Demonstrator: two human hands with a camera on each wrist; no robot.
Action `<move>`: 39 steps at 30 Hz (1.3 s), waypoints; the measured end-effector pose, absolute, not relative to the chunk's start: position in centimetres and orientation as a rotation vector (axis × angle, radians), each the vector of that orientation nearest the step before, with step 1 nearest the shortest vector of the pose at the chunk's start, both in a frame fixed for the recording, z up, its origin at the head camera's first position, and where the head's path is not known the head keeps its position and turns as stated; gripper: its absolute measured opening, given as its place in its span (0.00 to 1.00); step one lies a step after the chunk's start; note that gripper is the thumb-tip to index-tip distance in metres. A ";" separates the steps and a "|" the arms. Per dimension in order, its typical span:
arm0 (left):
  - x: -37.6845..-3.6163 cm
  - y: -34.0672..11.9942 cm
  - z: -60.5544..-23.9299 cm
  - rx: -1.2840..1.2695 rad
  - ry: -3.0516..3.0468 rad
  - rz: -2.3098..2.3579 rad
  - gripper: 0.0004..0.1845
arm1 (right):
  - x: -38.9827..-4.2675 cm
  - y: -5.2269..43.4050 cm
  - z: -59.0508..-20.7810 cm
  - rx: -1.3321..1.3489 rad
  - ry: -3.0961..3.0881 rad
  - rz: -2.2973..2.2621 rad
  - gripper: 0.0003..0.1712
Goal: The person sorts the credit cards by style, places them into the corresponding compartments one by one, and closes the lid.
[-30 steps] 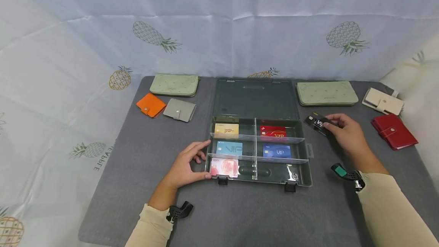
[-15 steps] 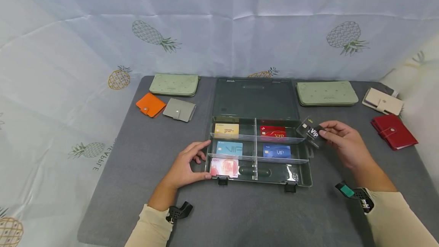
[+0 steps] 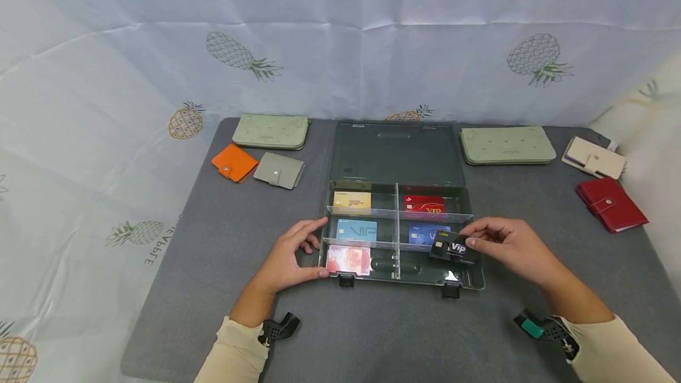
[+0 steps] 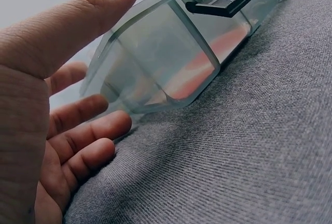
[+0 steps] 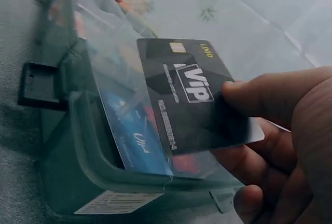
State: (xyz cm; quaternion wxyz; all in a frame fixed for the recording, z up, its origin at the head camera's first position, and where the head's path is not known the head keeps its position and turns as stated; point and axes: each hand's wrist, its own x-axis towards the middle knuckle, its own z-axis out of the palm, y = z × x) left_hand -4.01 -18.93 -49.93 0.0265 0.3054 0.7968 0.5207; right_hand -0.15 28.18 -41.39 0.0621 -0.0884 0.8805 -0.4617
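Note:
My right hand (image 3: 505,247) pinches a black VIP card (image 3: 447,247) between thumb and fingers. The card is over the front right compartment of a clear, dark-tinted divider box (image 3: 420,281) and overlaps the blue card (image 3: 422,233) behind it. In the right wrist view the black card (image 5: 181,94) is tilted, face showing, above the box rim. My left hand (image 3: 287,262) rests at the box's left side, fingers and thumb spread around the front corner. Gold (image 3: 352,201), light blue (image 3: 356,229) and pink (image 3: 348,259) cards lie in the left compartments, a red card (image 3: 423,203) at back right.
The box's lid (image 3: 398,155) lies back, unfolded. Two latches (image 3: 451,292) stick out in front. Green (image 3: 270,132), orange (image 3: 234,162) and grey (image 3: 279,170) wallets lie left; green (image 3: 508,145), cream (image 3: 593,157) and red (image 3: 612,204) ones right. A pineapple-print curtain (image 3: 330,64) hangs behind.
My right hand has carried the black card leftward and toward me, from beside the box to over its front right compartment. My left hand has stayed at the box.

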 end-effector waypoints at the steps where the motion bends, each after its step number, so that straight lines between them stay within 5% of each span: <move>1: -4.0 -18.9 -49.9 0.944 2.463 1.608 0.52 | 0.0 28.0 -41.4 -0.291 2.687 -1.372 0.08; 20: -4.0 -18.9 -49.9 0.968 2.458 1.635 0.55 | 2.3 26.2 -42.2 -0.836 3.061 -0.829 0.17; 31: -3.9 -18.7 -49.6 0.944 2.478 1.593 0.54 | 3.0 25.8 -42.1 -0.881 3.149 -0.540 0.17; 39: -3.9 -18.9 -49.7 0.924 2.483 1.570 0.53 | 3.3 26.6 -42.3 -0.857 3.164 -0.783 0.19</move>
